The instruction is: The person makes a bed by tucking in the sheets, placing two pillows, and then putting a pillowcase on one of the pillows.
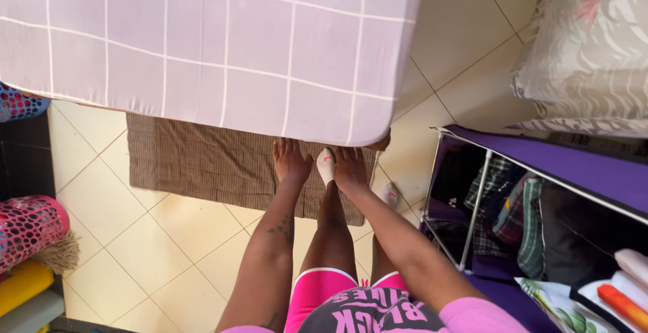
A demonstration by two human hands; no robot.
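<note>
A lilac mattress (202, 43) with a white grid pattern fills the upper part of the head view, its near edge curving down. My left hand (290, 159) reaches under that near edge, fingers tucked beneath it. Close beside it, my right hand (349, 168) also presses at the underside of the edge. Whether the fingers clasp the mattress or only touch it is hidden. Between my arms I see my legs, pink shorts and a white-socked foot (327, 165).
A brown striped mat (196, 161) lies on the cream tiled floor below the mattress. A purple fabric wardrobe (560, 164) with folded clothes stands at right, bedding (594, 49) above it. Pink mesh baskets (30, 228) sit at left.
</note>
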